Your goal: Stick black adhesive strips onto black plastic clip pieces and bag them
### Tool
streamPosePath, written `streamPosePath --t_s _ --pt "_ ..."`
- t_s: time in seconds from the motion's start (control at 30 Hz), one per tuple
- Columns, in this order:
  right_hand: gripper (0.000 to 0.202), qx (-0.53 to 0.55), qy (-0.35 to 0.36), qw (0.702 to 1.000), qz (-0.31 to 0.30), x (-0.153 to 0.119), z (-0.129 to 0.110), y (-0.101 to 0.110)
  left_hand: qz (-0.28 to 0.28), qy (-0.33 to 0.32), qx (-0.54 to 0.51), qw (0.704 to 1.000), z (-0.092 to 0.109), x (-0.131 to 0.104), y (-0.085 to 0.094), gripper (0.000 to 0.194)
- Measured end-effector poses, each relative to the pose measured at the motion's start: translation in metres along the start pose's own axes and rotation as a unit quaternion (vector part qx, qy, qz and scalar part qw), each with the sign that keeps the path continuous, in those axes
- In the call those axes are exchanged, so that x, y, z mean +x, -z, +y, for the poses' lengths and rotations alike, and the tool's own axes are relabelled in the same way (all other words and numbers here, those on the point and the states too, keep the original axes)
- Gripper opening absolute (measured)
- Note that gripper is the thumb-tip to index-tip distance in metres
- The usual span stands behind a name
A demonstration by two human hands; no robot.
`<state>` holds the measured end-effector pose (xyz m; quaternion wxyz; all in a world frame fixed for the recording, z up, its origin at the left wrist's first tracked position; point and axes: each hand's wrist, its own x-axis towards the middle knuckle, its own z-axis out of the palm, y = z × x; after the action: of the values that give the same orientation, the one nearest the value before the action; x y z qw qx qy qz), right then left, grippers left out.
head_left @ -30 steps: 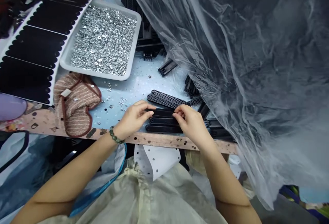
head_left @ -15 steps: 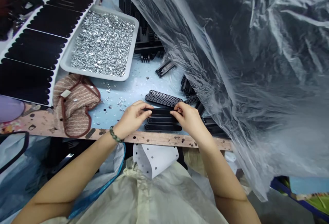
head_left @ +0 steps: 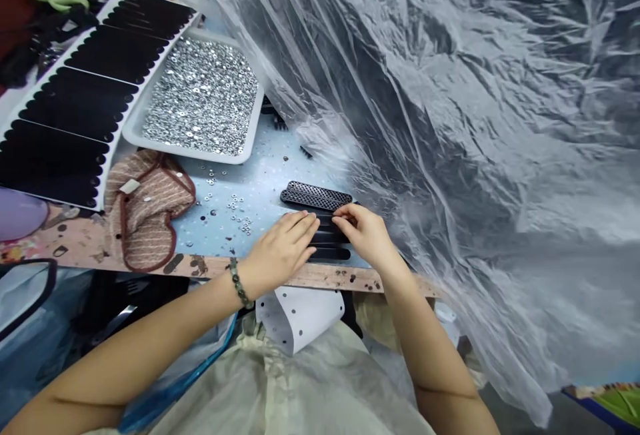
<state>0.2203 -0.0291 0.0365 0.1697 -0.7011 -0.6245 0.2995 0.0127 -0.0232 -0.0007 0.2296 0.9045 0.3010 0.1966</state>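
Several long black plastic strips [head_left: 330, 254] with rounded ends lie side by side near the table's front edge. My left hand [head_left: 280, 248] rests flat across their left part, fingers stretched out and hiding those ends. At the right end of an upper strip, the thumb and fingertips of my right hand [head_left: 367, 232] are closed on it. Just behind the hands lies a black piece with a mesh of small holes [head_left: 317, 195].
A white tray [head_left: 187, 155] full of small shiny metal rings stands behind left, beside a sheet of black scalloped stickers [head_left: 100, 98]. A striped cloth [head_left: 147, 212] lies at the left edge. Clear plastic sheeting [head_left: 450, 122] hangs over the right side; loose rings [head_left: 234, 202] dot the table.
My left hand has let go of the strip's left end and now lies flat over the strips. My right hand stays near the right ends. The plastic sheeting covers more of the table's back.
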Motion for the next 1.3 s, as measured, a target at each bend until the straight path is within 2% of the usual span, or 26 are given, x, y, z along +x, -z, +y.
streamPosePath --t_s 0.13,0.4,0.5,0.63,0.73,0.97,1.13,1.3 --pt "0.017 0.086 -0.053 0.995 -0.021 0.0 0.005 0.002 0.006 -0.001 0.0 1.0 -0.001 -0.002 -0.003 0.043" --pt "0.007 -0.053 -0.014 0.997 0.051 -0.003 -0.009 -0.005 -0.002 -0.014 0.012 1.0 -0.003 -0.003 -0.005 0.043" --pt "0.009 -0.042 -0.013 0.998 0.045 -0.004 -0.005 -0.004 0.005 -0.021 0.029 0.999 -0.002 -0.003 -0.005 0.042" --pt "0.015 0.038 -0.033 0.999 0.012 -0.004 0.006 -0.003 0.024 -0.029 0.022 0.999 -0.004 -0.002 -0.004 0.042" --pt "0.017 0.062 -0.038 0.997 0.023 -0.004 0.009 -0.005 0.032 -0.035 0.0 0.999 -0.008 -0.004 -0.001 0.041" --pt "0.012 -0.029 0.015 0.997 0.064 -0.006 0.0 -0.009 0.056 0.032 0.089 0.994 -0.002 -0.017 0.005 0.042" --pt "0.013 0.004 0.025 0.998 0.049 -0.007 -0.004 -0.002 0.066 0.02 0.11 0.992 0.001 -0.02 0.003 0.044" --pt "0.013 -0.045 0.015 0.998 0.047 -0.007 -0.002 -0.004 0.064 0.025 0.116 0.991 0.001 -0.021 0.003 0.043"
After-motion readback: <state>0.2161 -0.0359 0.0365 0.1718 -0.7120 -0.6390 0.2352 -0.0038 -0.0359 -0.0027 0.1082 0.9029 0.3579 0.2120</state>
